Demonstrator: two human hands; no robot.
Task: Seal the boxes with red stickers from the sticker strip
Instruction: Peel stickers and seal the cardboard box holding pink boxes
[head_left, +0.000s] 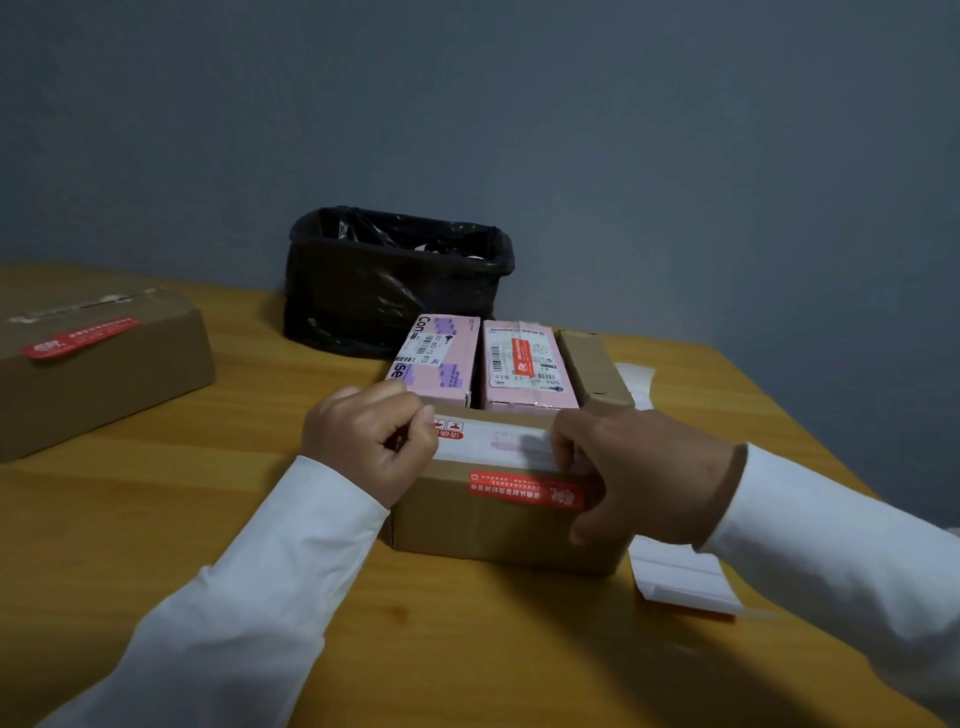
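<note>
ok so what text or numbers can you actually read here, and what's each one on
"Con" and "se": left pink box, in large dark print.
"502 602-12 B15": white barcode label on that box, roughly legible.
"B15", "502": white label on the right pink box; the rest is blurred.
Red stickers on the near brown cardboard box and the far-left brown cardboard box: white characters, too small to read.
</note>
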